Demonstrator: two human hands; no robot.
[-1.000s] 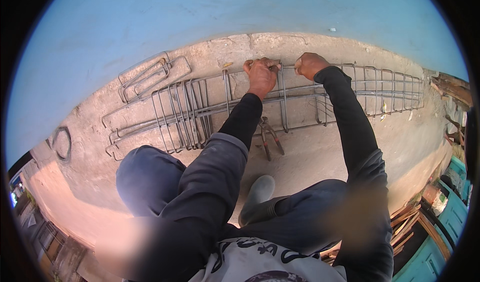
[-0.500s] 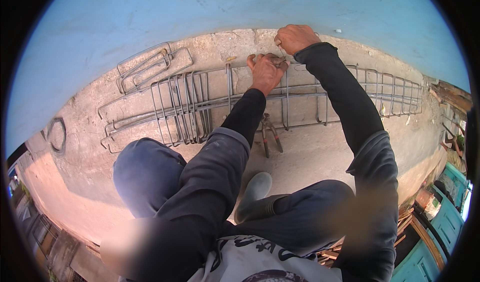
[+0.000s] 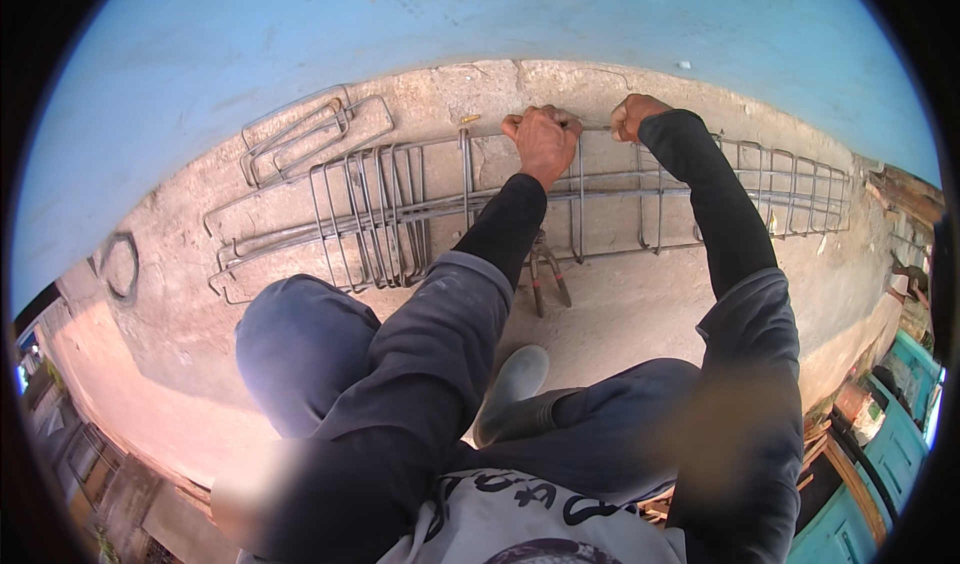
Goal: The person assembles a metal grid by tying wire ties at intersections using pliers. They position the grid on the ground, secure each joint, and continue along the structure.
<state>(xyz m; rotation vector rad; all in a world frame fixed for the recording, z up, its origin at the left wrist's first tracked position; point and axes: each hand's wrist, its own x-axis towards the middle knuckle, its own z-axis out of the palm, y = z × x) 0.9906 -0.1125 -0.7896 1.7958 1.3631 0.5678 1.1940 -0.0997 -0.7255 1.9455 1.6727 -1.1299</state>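
A long steel rebar cage (image 3: 466, 169) lies across the concrete in front of me, with several stirrups bunched on its left part. My left hand (image 3: 545, 144) is closed over the cage's far bar, beside a stirrup. Farther right, my right hand (image 3: 638, 117) is curled into a fist close to the same bar. What its fingers hold, if anything, is too small to make out. A pair of pincers (image 3: 537, 276) with worn reddish handles lies near the cage's near side, partly behind my left sleeve.
Several loose stirrups (image 3: 283, 164) lie beyond the cage at the far left. A dark wire loop (image 3: 134, 280) rests farther left. The blue wall (image 3: 480, 14) rises behind the cage. Scrap wood and turquoise panels (image 3: 905, 414) stand at the right. My boot (image 3: 520, 374) is on the near floor.
My right hand has come down from near the wall toward the far bar and moved right. My left hand has shifted slightly, its fingers now closed over the bar.
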